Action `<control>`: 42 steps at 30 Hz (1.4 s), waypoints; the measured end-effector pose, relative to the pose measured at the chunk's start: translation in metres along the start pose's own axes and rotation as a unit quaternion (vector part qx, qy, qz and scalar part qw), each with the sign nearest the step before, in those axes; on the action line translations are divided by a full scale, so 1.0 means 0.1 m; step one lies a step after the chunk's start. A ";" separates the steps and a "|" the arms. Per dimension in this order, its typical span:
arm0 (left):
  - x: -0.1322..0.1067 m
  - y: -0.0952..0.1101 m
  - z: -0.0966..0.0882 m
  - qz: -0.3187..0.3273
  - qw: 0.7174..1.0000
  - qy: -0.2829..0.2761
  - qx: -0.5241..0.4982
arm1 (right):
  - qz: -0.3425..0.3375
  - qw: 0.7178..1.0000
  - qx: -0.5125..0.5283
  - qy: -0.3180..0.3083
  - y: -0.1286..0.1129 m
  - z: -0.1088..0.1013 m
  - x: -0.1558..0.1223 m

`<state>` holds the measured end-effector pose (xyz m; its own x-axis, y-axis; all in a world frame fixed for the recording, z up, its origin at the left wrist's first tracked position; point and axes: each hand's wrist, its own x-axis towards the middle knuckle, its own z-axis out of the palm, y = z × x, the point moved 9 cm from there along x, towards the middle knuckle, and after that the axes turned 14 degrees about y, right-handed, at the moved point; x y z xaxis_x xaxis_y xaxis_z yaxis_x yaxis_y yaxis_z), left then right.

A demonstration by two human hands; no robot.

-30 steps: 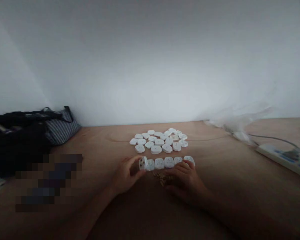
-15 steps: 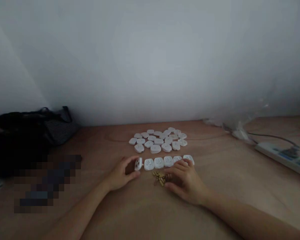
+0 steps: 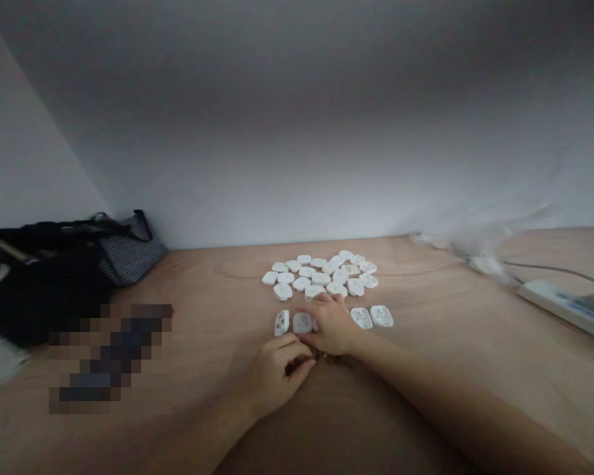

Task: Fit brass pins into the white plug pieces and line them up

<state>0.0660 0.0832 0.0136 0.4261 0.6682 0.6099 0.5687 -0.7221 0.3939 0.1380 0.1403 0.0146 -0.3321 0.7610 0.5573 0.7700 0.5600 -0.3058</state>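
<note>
A row of white square plastic socket pieces with holes lies across the table. The leftmost socket piece [image 3: 282,322] stands tilted on its edge, untouched. My right hand [image 3: 332,323] reaches over the middle of the row, its thumb and fingers around the second socket piece [image 3: 302,323]; it hides part of the row. Close in front, my left hand [image 3: 280,373] is curled in a pinch beside a small heap of brass pins [image 3: 332,359], mostly hidden by my hands. Whatever lies between the left fingertips cannot be made out. Two more socket pieces [image 3: 371,316] lie right of my right hand.
Behind the row lies a cluster of more white pieces [image 3: 321,279]. A black bag [image 3: 54,277] and a blurred-out dark object [image 3: 113,353] are at the left. On the right are a power strip [image 3: 564,307] with a cable and clear plastic wrap [image 3: 485,251].
My left hand has let go of the leftmost socket piece and moved toward the brass pins. The right hand has moved from the pins up and left to the second socket piece.
</note>
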 end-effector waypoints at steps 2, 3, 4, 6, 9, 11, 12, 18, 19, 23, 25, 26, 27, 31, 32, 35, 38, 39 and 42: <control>0.01 -0.04 0.02 -0.009 1.000 -0.004 -0.004 | 0.003 1.000 0.002 -0.001 0.02 0.04 0.01; 0.02 -0.05 0.02 -0.010 1.000 -0.006 -0.007 | 0.007 1.000 0.002 0.000 0.03 0.05 0.01; 0.03 -0.05 0.02 -0.010 1.000 -0.007 -0.009 | 0.011 1.000 0.003 0.002 0.05 0.05 0.01; 0.03 -0.05 0.02 -0.010 1.000 -0.009 -0.011 | 0.018 1.000 0.007 0.009 0.09 0.04 0.00; 0.04 -0.05 0.01 -0.015 1.000 -0.002 -0.007 | 0.028 0.999 0.015 0.026 0.11 -0.03 -0.02; 0.04 -0.05 0.01 -0.019 1.000 -0.005 -0.003 | 0.035 0.998 0.019 0.042 0.13 -0.10 -0.06; 0.04 -0.05 0.02 -0.022 1.000 -0.008 -0.002 | 0.039 0.997 0.025 0.055 0.14 -0.15 -0.08; 0.06 0.00 0.07 -0.015 0.999 -0.032 0.009 | 0.077 0.977 0.115 0.160 0.28 -0.52 -0.34; 0.06 0.02 0.09 -0.004 0.999 -0.037 0.009 | 0.075 0.977 0.117 0.161 0.28 -0.56 -0.40; 0.05 0.09 0.13 0.027 0.998 -0.048 -0.005 | 0.045 0.986 0.097 0.131 0.24 -0.62 -0.63; 0.06 0.07 0.12 0.016 0.999 -0.041 -0.017 | 0.029 0.988 0.091 0.118 0.19 -0.64 -0.71; 0.06 0.05 0.11 0.005 0.999 -0.034 -0.021 | 0.021 0.990 0.088 0.108 0.17 -0.64 -0.73; 0.06 0.03 0.10 -0.005 0.999 -0.028 -0.024 | 0.016 0.992 0.084 0.093 0.16 -0.63 -0.74; 0.05 0.01 0.10 -0.011 0.999 -0.037 -0.022 | 0.010 0.997 0.067 0.049 0.14 -0.59 -0.75; 0.05 0.01 0.11 -0.008 0.999 -0.042 -0.022 | 0.011 0.997 0.068 0.042 0.14 -0.58 -0.75; 0.04 -0.01 0.12 -0.003 0.999 -0.044 -0.031 | 0.015 0.997 0.073 0.026 0.16 -0.57 -0.75; 0.04 -0.04 0.13 -0.006 0.998 -0.042 -0.036 | 0.017 0.997 0.077 0.019 0.18 -0.55 -0.76; 0.04 -0.04 0.14 -0.009 0.998 -0.043 -0.034 | 0.017 0.997 0.078 0.021 0.18 -0.55 -0.77; 0.04 -0.05 0.15 -0.013 0.998 -0.045 -0.032 | 0.017 0.996 0.079 0.030 0.19 -0.53 -0.77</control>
<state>0.0759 0.0919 0.0037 0.4744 0.6987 0.5355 0.5362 -0.7118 0.4537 0.2070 0.0747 0.0066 -0.2707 0.7616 0.5888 0.6837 0.5827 -0.4394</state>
